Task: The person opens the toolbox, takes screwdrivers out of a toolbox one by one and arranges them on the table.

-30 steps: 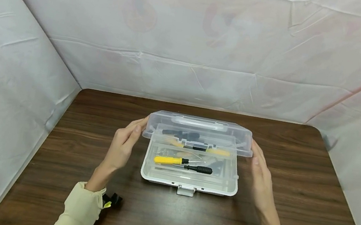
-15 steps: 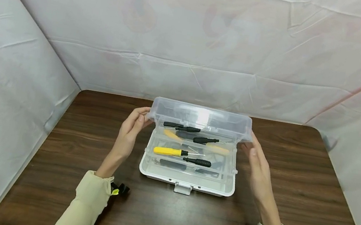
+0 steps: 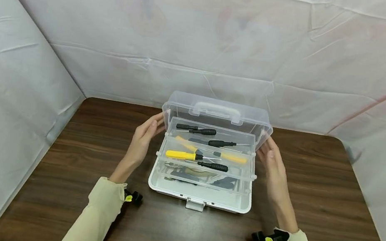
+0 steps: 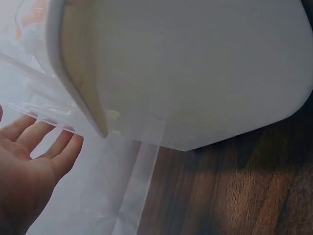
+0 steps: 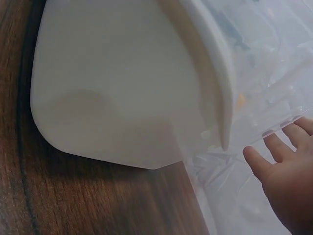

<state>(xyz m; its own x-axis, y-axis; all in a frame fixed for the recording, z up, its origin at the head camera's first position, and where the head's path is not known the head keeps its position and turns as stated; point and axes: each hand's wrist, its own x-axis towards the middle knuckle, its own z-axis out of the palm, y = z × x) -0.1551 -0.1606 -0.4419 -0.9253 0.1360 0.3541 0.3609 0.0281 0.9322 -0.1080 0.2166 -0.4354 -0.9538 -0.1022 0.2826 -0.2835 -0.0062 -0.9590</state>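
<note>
The fingers (image 4: 73, 144) of the left hand (image 3: 141, 139) are stretched loosely and laid against the left end of the lid (image 3: 254, 114), near its lower edge. The fingers (image 5: 253, 157) of the right hand (image 3: 275, 173) are likewise extended and set against the opposite end; neither hand is clenched.

The clear lid is held raised at the back of the white box (image 3: 163, 186), and its handle (image 3: 217, 110) is turned into view. A second ago the lid was tilted low across the rear of the box; since then it has been swung up and back, and both hands have been carried along with it.

The clear trays (image 3: 238, 133) have been drawn apart into steps, so that more of the tools at the bottom is shown. A yellow screwdriver (image 3: 181, 155) and, just beside it, a black screwdriver (image 3: 212, 166) are borne on the middle step, and other dark and yellow tools are seen behind them.

The box is stood near the back of the brown table (image 3: 318, 191), between the hands, its latch (image 3: 194, 205) turned toward the person; its place has hardly been changed.
</note>
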